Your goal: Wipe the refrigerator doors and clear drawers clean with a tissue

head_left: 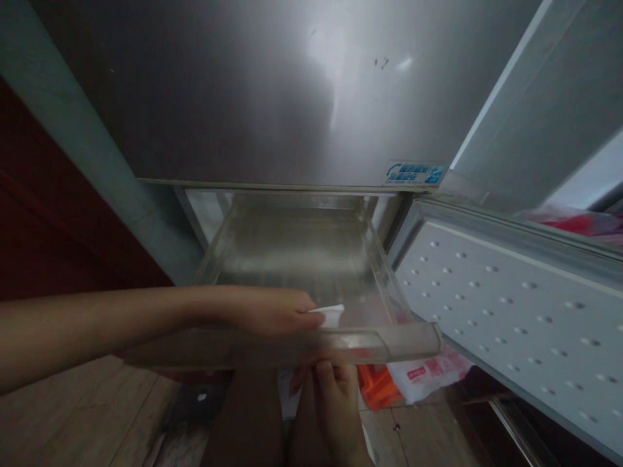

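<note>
A clear plastic freezer drawer (406, 338) is pulled out of the fridge's lower compartment. My left hand (272, 310) reaches in from the left over its front edge, fingers closed on a folded white wipe (332, 315); whether paper or cloth, I cannot tell. The wipe is just inside the drawer's front wall. Below that wall, my right hand (338, 395) is closed with its thumb up against the drawer's lower front edge, the other fingers partly hidden. No items show on the drawer floor (292, 243).
Above hangs the grey fridge door (253, 91) with a blue label. The lower door (501, 311), dimpled white inside, stands swung out to the right. An orange bag (377, 387) and a white-and-pink bag (428, 376) lie on the tiled floor. A red panel (58, 227) is at left.
</note>
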A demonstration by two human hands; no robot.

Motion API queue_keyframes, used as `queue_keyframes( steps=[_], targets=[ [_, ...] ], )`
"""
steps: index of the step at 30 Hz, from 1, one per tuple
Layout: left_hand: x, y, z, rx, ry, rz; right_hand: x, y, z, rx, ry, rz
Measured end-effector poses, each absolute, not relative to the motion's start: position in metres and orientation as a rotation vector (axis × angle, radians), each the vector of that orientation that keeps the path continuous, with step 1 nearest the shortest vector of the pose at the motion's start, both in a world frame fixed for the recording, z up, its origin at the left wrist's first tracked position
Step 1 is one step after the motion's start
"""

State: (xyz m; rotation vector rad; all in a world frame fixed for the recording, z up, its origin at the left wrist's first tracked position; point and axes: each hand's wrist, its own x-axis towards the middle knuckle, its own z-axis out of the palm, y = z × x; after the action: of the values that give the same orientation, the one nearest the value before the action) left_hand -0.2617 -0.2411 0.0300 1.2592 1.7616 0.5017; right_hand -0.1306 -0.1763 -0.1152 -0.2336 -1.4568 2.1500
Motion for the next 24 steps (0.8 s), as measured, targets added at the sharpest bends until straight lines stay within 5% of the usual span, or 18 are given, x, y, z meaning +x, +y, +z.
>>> queue_keyframes(
  steps=[9, 24],
  targets=[
    [-0.251, -0.18, 0.009, 1.326, 1.784, 0.493, -0.129, -0.174, -0.106, -0.232, -1.532, 2.131],
    [-0.291, -0.354, 0.039, 0.982, 1.969, 0.506, -0.13, -0.177, -0.122, -0.254, -1.411, 2.177]
  ],
)
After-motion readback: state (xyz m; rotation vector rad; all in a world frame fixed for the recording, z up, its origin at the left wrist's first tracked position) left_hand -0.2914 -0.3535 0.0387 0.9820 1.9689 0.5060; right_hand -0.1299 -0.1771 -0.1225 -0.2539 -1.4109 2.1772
